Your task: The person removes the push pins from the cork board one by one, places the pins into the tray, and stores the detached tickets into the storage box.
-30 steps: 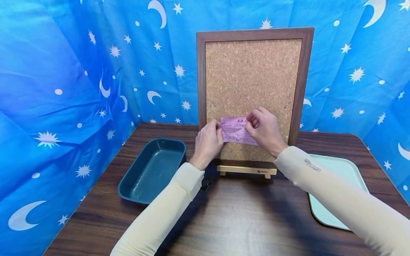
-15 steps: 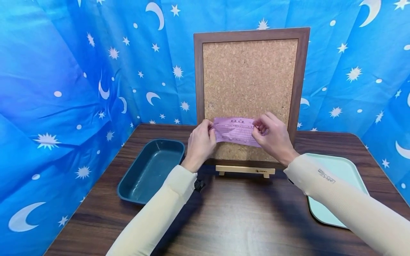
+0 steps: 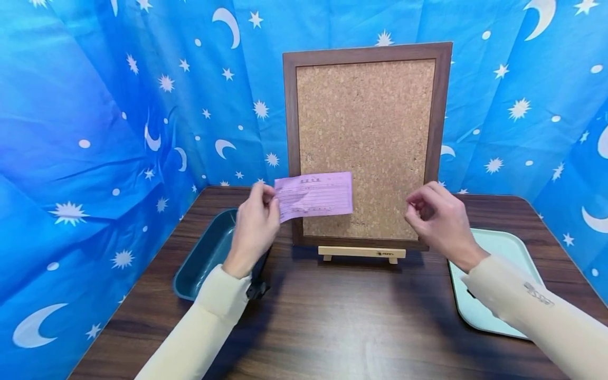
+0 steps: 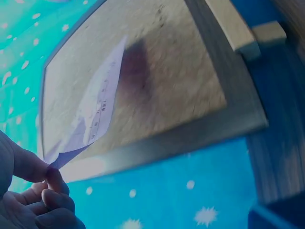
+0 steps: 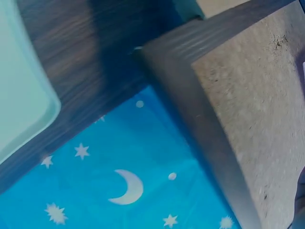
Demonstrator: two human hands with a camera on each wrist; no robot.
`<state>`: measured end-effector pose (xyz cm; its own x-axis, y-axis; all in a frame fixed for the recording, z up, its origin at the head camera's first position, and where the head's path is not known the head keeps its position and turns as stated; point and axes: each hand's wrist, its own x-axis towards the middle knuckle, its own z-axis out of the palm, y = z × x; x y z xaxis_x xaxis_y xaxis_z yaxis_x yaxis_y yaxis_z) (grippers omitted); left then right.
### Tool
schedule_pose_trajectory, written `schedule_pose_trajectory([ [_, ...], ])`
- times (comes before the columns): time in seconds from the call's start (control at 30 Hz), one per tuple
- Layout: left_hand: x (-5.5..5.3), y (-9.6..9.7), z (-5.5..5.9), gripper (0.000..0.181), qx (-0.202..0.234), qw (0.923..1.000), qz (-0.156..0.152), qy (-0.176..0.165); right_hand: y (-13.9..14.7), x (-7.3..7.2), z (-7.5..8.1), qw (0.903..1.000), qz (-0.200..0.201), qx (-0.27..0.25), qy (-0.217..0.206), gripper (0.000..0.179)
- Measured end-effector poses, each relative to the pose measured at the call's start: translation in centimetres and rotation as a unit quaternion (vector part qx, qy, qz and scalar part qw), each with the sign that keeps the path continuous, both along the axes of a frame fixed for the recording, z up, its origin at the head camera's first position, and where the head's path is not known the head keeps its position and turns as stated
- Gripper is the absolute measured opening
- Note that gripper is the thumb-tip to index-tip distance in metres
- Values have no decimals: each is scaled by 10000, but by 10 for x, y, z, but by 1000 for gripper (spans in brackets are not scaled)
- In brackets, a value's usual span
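Observation:
A pink printed paper slip (image 3: pixel 315 194) hangs in front of the lower left of the cork board (image 3: pixel 366 116), its left end pinched between thumb and fingers of my left hand (image 3: pixel 254 224). In the left wrist view the slip (image 4: pixel 102 102) bends away from the thumb and stands apart from the board, its shadow on the cork. My right hand (image 3: pixel 442 221) is off the board's lower right, thumb and index finger curled together. Whether something tiny sits between those fingertips I cannot tell. The right wrist view shows mainly the board's frame (image 5: pixel 190 105).
The brown-framed board leans on a small wooden stand (image 3: pixel 362 252) on the dark wood table (image 3: pixel 342 316). A dark teal tub (image 3: pixel 204 258) lies left, partly behind my left hand. A mint tray (image 3: pixel 499 248) lies right, under my right forearm. Blue star-patterned cloth (image 3: pixel 95 132) surrounds the table.
My left hand has moved left, carrying the slip from the middle of the board toward its left edge. My right hand has come away from the slip's right end and moved right.

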<state>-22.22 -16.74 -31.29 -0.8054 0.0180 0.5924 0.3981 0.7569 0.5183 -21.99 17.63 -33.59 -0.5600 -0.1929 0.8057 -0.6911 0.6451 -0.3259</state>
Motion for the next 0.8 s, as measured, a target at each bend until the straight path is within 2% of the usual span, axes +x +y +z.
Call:
schedule_pose_trajectory([
  [0.17, 18, -34, 7, 20, 208, 9988, 444, 36, 30, 15, -3, 9997, -195, 136, -12, 16],
  [0.27, 27, -56, 11, 24, 279, 9968, 744, 27, 48, 22, -6, 9986, -459, 237, -136, 17],
  [0.4, 42, -82, 9, 25, 174, 9938, 1094, -88, 69, 33, -18, 9941, -824, 427, -555, 16],
  [0.53, 54, -102, 1, 12, -145, 9891, 1431, -328, 83, 41, -37, 9859, -1028, 814, -1040, 14],
  [0.63, 57, -110, -6, 17, -326, 9834, 1649, -685, 92, 45, -52, 9747, -997, 1051, -1704, 13],
  [0.7, 58, -115, -11, 23, -452, 9785, 1739, -1011, 97, 46, -60, 9626, -948, 1190, -2241, 13],
  [0.8, 58, -122, -18, 27, -711, 9720, 1671, -1493, 102, 46, -70, 9411, -931, 1310, -2974, 12],
])
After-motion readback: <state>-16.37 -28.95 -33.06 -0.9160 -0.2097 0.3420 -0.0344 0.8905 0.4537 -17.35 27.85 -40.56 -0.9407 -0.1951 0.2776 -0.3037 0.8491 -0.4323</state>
